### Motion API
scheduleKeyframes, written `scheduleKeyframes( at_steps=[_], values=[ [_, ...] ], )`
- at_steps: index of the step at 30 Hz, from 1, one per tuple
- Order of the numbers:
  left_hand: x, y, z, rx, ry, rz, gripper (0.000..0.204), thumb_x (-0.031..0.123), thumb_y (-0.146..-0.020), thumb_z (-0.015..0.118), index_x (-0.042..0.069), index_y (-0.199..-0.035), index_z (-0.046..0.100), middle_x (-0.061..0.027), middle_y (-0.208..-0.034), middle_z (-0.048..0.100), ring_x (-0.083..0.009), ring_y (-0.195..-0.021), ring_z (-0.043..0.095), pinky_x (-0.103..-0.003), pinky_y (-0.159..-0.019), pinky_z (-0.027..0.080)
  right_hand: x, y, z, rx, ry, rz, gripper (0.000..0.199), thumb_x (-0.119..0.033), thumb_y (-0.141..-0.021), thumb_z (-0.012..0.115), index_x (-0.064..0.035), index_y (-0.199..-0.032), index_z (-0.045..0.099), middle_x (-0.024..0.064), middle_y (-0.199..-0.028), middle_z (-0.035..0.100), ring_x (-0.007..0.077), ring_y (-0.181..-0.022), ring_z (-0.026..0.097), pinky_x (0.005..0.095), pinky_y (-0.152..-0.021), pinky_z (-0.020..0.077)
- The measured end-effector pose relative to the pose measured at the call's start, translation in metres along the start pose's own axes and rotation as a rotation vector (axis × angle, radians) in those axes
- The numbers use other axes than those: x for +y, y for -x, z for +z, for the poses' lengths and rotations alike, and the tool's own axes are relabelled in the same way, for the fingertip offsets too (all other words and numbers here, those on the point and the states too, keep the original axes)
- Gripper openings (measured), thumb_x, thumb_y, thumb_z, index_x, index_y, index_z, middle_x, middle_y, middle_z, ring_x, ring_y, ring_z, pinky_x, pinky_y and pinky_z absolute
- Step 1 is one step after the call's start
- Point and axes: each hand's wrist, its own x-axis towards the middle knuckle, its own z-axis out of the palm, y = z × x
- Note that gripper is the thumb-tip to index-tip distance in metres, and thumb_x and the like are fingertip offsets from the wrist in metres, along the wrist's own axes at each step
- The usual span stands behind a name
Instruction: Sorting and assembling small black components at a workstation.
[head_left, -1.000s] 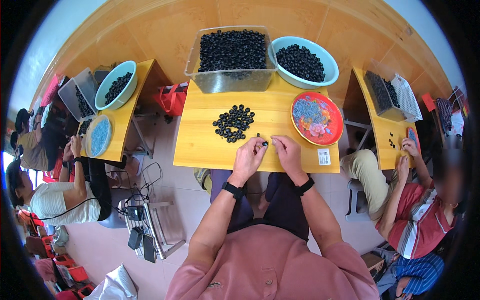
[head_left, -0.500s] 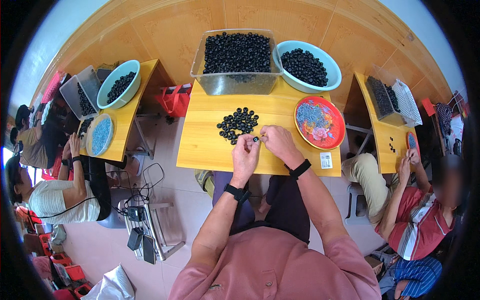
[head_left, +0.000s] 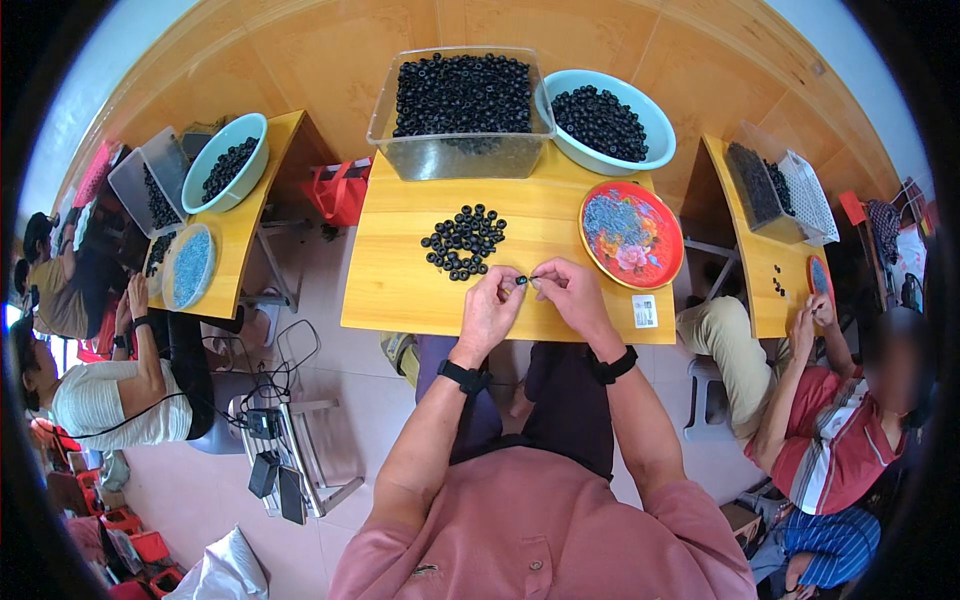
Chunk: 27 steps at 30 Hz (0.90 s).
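Near the table's front edge, my left hand [head_left: 488,310] pinches a small round black piece [head_left: 521,281] with a hole, like a thick ring, between thumb and fingertips. My right hand [head_left: 572,298] is closed in a pinch just to the right of it; whatever lies between its fingertips is too small to make out. A loose cluster of similar black ring pieces [head_left: 465,243] lies on the table beyond my left hand. To the right stands a round red flowered tray [head_left: 667,262] with many tiny blue-grey pieces [head_left: 612,222] on its left side.
A clear plastic bin [head_left: 450,160] and a light blue bowl [head_left: 657,145], both full of black pieces, stand at the table's back. A white label [head_left: 645,311] lies at the front right. Other people work at tables on both sides. A stool [head_left: 300,440] with cables stands at the left.
My right hand has turned, its fingertips now close to the black piece from the right. The black piece has shifted slightly right with my left fingertips. The whole view has shifted a little.
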Motion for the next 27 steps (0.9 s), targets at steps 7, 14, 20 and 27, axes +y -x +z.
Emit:
scheduleKeyframes(
  at_steps=[7, 14, 20, 27],
  values=[
    [0.001, 0.001, -0.002, -0.054, -0.049, 0.024, 0.018, 0.008, -0.089, 0.073, 0.0, -0.103, 0.064, -0.0054, -0.076, 0.067, -0.0106, -0.066, 0.06, -0.027, -0.061, 0.05, 0.0, 0.007, 0.007, 0.001, 0.013, -0.057, 0.014, -0.001, -0.092, 0.066, 0.003, -0.105, 0.069, 0.0066, -0.089, 0.072, 0.0111, -0.081, 0.069, 0.0249, -0.072, 0.0564],
    [0.0, 0.0, -0.001, -0.063, -0.031, 0.022, 0.018, 0.008, -0.089, 0.075, -0.001, -0.102, 0.066, -0.0032, -0.075, 0.065, -0.0086, -0.066, 0.058, -0.025, -0.062, 0.049, 0.006, 0.008, 0.009, 0.129, 0.028, -0.14, 0.014, -0.005, -0.088, 0.072, 0.0027, -0.1, 0.071, 0.011, -0.086, 0.075, 0.0144, -0.078, 0.072, 0.0287, -0.071, 0.0566],
    [0.0, 0.0, -0.001, -0.086, -0.025, 0.048, 0.019, 0.007, -0.09, 0.074, -0.002, -0.106, 0.067, -0.0027, -0.076, 0.065, -0.0081, -0.068, 0.058, -0.025, -0.064, 0.05, 0.013, 0.007, 0.008, 0.142, -0.029, -0.105, 0.015, -0.004, -0.089, 0.071, 0.0034, -0.102, 0.071, 0.0119, -0.083, 0.074, 0.015, -0.078, 0.073, 0.0286, -0.07, 0.0573],
    [-0.001, 0.0, -0.002, -0.102, -0.006, 0.034, 0.019, 0.006, -0.09, 0.073, -0.002, -0.107, 0.069, -0.0025, -0.077, 0.066, -0.0075, -0.07, 0.059, -0.025, -0.065, 0.051, -0.002, 0.011, 0.004, 0.088, -0.036, 0.015, 0.015, -0.004, -0.09, 0.07, 0.0046, -0.102, 0.07, 0.0144, -0.086, 0.076, 0.0166, -0.076, 0.074, 0.03, -0.069, 0.0583]
  ],
)
